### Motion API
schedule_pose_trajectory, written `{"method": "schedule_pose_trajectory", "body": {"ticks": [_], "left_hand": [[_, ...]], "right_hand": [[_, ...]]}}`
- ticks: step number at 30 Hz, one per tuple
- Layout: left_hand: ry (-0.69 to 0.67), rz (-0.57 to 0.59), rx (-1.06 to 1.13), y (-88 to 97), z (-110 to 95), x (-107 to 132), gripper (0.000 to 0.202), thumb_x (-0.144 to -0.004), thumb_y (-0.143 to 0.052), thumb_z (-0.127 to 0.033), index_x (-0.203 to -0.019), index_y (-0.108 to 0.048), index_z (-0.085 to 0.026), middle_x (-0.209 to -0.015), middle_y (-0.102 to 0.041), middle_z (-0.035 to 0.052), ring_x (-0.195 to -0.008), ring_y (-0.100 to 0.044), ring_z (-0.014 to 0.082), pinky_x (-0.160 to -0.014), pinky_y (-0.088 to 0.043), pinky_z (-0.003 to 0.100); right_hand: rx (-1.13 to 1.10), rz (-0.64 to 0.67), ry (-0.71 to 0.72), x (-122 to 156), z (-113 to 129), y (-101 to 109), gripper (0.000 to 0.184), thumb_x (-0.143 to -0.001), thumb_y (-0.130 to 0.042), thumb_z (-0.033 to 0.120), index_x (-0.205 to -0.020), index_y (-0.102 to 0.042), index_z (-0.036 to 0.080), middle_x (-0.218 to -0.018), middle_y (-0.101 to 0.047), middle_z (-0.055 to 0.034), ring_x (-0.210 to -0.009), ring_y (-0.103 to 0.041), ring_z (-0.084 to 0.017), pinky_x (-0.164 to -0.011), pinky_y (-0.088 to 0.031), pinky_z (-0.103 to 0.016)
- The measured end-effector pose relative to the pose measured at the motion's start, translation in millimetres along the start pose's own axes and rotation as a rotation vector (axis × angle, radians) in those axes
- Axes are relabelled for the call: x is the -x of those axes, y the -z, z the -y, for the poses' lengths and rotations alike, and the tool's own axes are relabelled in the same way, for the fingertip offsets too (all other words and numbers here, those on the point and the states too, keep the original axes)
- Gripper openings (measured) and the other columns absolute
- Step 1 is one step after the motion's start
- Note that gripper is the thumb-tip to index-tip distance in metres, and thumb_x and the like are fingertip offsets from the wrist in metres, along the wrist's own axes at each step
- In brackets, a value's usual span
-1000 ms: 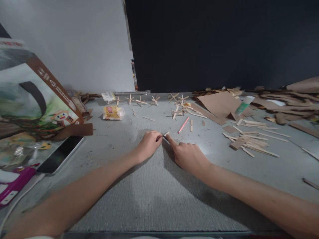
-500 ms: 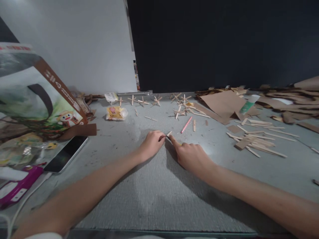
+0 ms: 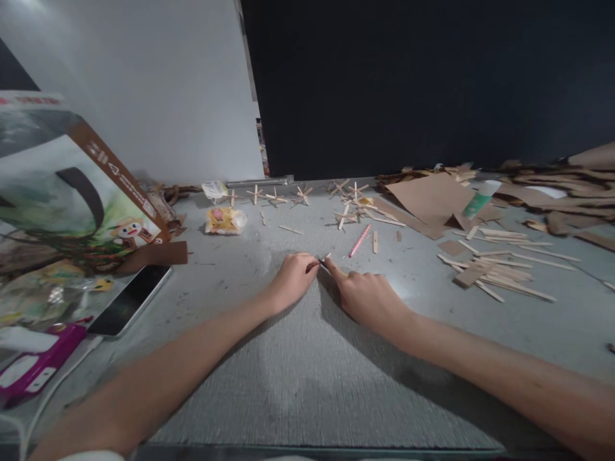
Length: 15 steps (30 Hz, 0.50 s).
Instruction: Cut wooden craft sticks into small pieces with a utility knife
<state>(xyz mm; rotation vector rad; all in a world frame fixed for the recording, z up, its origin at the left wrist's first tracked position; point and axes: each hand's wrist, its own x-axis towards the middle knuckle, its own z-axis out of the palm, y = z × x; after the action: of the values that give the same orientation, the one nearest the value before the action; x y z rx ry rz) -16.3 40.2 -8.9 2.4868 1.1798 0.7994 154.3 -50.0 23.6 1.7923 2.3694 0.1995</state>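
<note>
At the middle of the table, my left hand (image 3: 294, 280) is closed, its fingertips pinching a small pale piece of wooden stick (image 3: 328, 256) against the surface. My right hand (image 3: 369, 302) is wrapped around a thin craft knife (image 3: 323, 263), with the index finger stretched along it. The dark blade meets the stick beside my left fingertips. Most of the knife's handle is hidden in my palm; a bit of yellow shows. Just beyond my right hand lie a pink patterned pencil (image 3: 359, 241) and a short flat wooden stick (image 3: 375, 242).
Several star-shaped stick figures (image 3: 303, 194) stand along the back. A loose pile of wooden sticks (image 3: 509, 278), brown cardboard (image 3: 427, 198) and a green-and-white glue stick (image 3: 480, 200) lie right. On the left are a phone (image 3: 132, 301), a purple device (image 3: 43, 365) and a large printed bag (image 3: 72, 179).
Both hands stay nearly in place, with the blade still against the stick. Less of the pale stick shows beyond my right index fingertip. The view has shifted very slightly.
</note>
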Motion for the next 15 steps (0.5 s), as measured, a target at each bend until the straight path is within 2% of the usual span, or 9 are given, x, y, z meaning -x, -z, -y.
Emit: {"method": "schedule_pose_trajectory", "body": {"ticks": [6,15], "left_hand": [[0.001,-0.005,0.022,-0.7,0.5,0.3,0.024,-0.095,-0.063,-0.006,-0.078,-0.076,-0.017,-0.078,-0.072,0.0037,-0.076,-0.063,0.0174,-0.075,-0.046,0.029],[-0.023,0.011,0.047,3.6,0.8,-1.7,0.027,-0.095,-0.061,-0.009,-0.073,-0.074,-0.018,-0.072,-0.069,0.0030,-0.072,-0.060,0.0175,-0.074,-0.045,0.030]], "right_hand": [[-0.028,0.044,-0.030,5.6,2.4,3.3,0.073,-0.100,-0.044,0.009,-0.171,-0.028,0.012,-0.100,-0.081,-0.0197,-0.090,-0.081,-0.031,-0.070,-0.056,-0.032],[-0.027,-0.005,-0.010,-2.2,-0.8,-0.2,0.071,-0.101,-0.043,0.009,-0.170,-0.030,0.009,-0.097,-0.082,-0.0197,-0.088,-0.081,-0.031,-0.069,-0.055,-0.032]]}}
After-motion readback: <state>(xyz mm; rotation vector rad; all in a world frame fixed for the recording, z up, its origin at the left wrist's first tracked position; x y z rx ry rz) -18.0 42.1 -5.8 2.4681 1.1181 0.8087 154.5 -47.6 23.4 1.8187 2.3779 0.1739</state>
